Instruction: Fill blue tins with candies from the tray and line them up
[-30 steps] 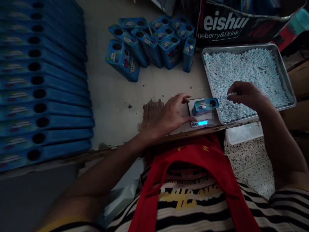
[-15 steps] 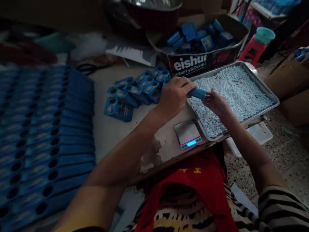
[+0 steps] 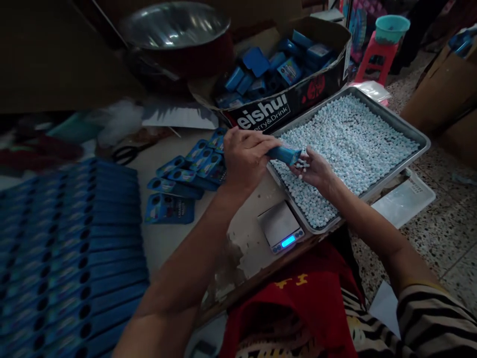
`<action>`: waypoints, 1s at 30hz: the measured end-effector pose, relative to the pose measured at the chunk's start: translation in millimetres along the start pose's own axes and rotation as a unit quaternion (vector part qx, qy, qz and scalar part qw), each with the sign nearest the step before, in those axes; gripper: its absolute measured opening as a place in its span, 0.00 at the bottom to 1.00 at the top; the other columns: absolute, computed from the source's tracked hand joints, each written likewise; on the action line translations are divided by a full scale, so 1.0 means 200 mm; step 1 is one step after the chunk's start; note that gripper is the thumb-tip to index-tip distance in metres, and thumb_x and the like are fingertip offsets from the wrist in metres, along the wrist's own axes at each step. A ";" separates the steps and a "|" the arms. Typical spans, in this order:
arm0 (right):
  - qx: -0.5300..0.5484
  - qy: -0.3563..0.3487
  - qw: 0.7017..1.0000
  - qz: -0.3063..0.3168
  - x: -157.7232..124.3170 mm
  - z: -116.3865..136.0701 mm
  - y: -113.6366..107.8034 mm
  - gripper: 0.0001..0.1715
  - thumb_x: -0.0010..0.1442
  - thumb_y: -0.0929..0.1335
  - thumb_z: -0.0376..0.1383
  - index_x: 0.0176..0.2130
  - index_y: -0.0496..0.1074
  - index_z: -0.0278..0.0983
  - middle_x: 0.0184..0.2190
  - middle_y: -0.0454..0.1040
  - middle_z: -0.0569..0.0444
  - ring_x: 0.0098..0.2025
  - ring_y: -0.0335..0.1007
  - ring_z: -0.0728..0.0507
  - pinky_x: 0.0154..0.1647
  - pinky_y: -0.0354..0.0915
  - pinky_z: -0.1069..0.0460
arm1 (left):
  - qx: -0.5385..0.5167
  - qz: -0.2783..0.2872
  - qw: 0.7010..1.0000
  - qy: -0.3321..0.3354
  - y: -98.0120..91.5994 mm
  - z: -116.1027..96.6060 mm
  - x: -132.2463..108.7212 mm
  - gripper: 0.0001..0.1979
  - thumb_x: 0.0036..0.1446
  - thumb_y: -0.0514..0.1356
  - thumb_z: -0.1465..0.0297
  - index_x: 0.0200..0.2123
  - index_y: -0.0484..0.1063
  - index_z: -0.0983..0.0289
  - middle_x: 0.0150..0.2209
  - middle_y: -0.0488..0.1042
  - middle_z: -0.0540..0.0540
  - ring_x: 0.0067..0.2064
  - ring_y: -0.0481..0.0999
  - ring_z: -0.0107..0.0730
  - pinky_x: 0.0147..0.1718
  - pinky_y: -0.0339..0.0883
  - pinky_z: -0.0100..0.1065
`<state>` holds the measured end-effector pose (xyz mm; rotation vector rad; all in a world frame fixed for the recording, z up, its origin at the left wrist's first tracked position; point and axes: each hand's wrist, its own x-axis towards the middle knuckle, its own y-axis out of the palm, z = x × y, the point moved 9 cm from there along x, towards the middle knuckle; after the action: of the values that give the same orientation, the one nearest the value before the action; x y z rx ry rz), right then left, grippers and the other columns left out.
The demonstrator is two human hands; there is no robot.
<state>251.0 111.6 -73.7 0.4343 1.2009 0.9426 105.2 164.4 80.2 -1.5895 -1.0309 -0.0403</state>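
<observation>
My left hand [image 3: 248,156] is closed round a small blue box [image 3: 285,154], held tilted over the near left part of a metal tray [image 3: 424,144]. Beside the box's lower right end, my right hand [image 3: 316,171] is cupped palm up, with a few white pellets [image 3: 302,164] on its fingers. Many pale pellets [image 3: 357,144] cover the tray. A small scale [image 3: 279,223] with a lit display sits to the left of the tray's near corner. Several flat blue packs [image 3: 169,209] lie on the table left of my left hand.
Rows of blue boxes [image 3: 112,248] fill the left side. Behind the tray is a black carton [image 3: 276,109] of blue boxes, with a metal bowl [image 3: 177,27] farther left. A teal basin [image 3: 392,29] sits on a red stool [image 3: 380,59] at the back right.
The view has shifted. The blue box has tipped further beside my right hand, and white pellets now show on that hand's fingers, which have opened out into a cup.
</observation>
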 end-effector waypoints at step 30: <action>-0.363 -0.021 0.930 0.049 -0.28 0.06 0.14 0.05 0.71 0.72 0.26 0.40 0.78 0.33 0.25 0.74 0.59 0.20 0.58 0.56 0.17 0.53 0.65 | -0.189 -0.077 0.937 -0.285 -0.08 0.03 -1.33 0.32 0.66 0.79 0.63 0.67 0.72 0.57 0.64 0.85 0.65 0.69 0.83 0.56 0.74 0.74 0.59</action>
<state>247.8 84.5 -16.4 -0.0827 0.7176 1.3740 -70.7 12.6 -52.4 -1.9176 -1.6777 0.1321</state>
